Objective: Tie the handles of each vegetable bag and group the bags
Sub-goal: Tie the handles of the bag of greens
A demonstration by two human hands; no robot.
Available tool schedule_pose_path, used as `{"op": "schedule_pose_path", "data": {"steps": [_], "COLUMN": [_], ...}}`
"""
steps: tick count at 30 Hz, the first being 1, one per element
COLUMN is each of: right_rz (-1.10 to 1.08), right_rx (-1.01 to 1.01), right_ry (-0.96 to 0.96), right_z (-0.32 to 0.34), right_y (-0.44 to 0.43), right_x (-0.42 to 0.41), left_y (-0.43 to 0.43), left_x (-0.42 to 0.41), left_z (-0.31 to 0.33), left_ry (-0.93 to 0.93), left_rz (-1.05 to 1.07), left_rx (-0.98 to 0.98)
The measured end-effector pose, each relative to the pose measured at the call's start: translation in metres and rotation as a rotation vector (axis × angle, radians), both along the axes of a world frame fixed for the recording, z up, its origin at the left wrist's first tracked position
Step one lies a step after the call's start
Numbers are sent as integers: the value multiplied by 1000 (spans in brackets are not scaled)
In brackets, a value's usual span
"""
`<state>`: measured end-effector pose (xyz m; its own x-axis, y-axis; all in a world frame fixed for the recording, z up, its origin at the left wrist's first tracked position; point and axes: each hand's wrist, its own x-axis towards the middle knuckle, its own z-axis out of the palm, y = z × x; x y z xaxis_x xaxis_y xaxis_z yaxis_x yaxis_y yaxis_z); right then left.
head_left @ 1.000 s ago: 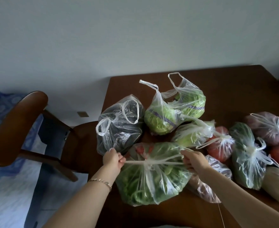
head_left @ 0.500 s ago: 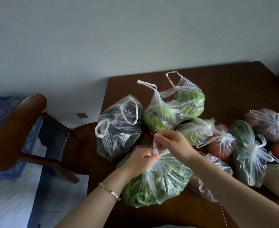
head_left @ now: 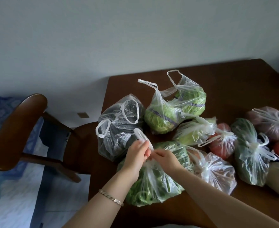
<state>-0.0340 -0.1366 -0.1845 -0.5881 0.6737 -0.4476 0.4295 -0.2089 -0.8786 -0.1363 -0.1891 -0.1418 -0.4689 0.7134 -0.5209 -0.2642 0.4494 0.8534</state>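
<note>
Pinching the handles (head_left: pixel 141 137) of the leafy bag (head_left: pixel 153 183) beneath them, left hand (head_left: pixel 135 155) and right hand (head_left: pixel 166 158) meet. Slack pulling could leave a slipping knot; hard tugging could tear the plastic.

Pulled wide apart a second ago, the left hand (head_left: pixel 136 155) and right hand (head_left: pixel 166 157) are now meeting above the bag of greens (head_left: pixel 153 183), both pinching a handle loop (head_left: pixel 142 137) that is rising above it.
</note>
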Motion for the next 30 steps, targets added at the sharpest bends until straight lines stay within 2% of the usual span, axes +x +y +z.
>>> {"op": "schedule_pose_path", "data": {"steps": [2, 3, 5, 8, 11, 13, 14, 15, 17, 19, 21, 23, 28, 30], "right_rz": [-150, -154, -5, 296, 346, 333, 310, 273, 157, 19, -84, -142, -233, -268], "right_rx": [-165, -154, 28, 291, 315, 287, 238, 163, -6, -111, -150, -166, -108, -74], "right_ry": [3, -25, -121, -201, -138, -143, -157, -170, -160, -132, -99, -64, -40, -45], "right_z": [-2, -3, -6, -6, -15, -18, -16, -15, -15, -15, -13, -11, -14, -15], "right_y": [-5, -7, -11, -18, -21, -23, -24, -25, -24, -21, -18, -16, -16, -18], "right_x": [-4, -6, -9, -7, 4, 9, 10, 10, 8, 6, 6, 7, 6, 4], "left_y": [4, 5, 9, 18, 29, 29, 26, 22, 8, -9, -23, -31, -41, -41], "left_x": [-2, -2, -1, -1, -1, 1, 2, 3, 2, 1, -2, -6, 3, 7], "left_z": [5, 8, 8, 0, -10, -18, -21, -23, -28, -35, -44, -54, -53, -49], "left_ry": [-88, -157, -254, -338, -425, -414, -333, -176, 246, 577, 759, 826, 749, 774], "left_rz": [96, 137, 171, 200, 260, 244, 183, 69, -267, -561, -666, -677, -538, -473], "left_rx": [99, 148, 191, 155, 112, 97, 74, 26, -103, -161, -145, -123, -77, -57]}}
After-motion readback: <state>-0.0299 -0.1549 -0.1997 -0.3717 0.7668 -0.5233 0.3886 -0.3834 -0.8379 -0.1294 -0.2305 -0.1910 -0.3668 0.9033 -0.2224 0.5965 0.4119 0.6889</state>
